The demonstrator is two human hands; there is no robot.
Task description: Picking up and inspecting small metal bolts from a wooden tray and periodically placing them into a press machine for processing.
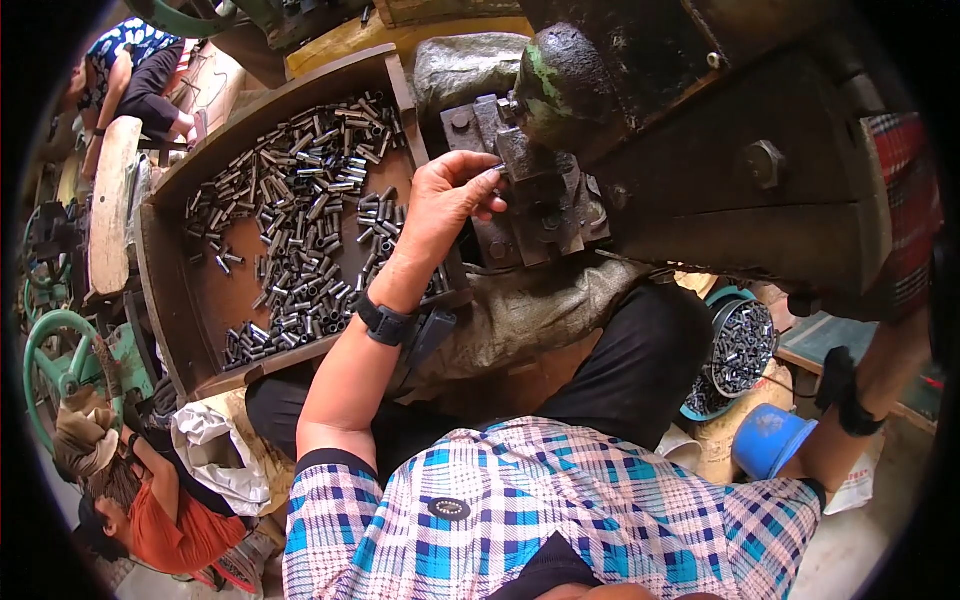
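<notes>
My left hand [452,192] reaches over to a dark metal die block [540,195] on a greasy machine. Its thumb and index finger are pinched together at the block's left side; whatever is between the fingertips is too small to make out. Left of this hand stands a wooden tray [165,290] holding many short metal tubes [310,215]. My right forearm [897,362] rises along the right edge toward a red plaid cloth [900,175] by the machine's dark arm [740,210]. The right hand itself does not show.
Below the machine, at right, a teal basin [722,296] holds many small metal pieces. A blue bucket [770,440] is beside my right arm. Sacking [540,310] lies under the die. At left are a green handwheel [58,360] and co-workers, one in an orange shirt [175,530].
</notes>
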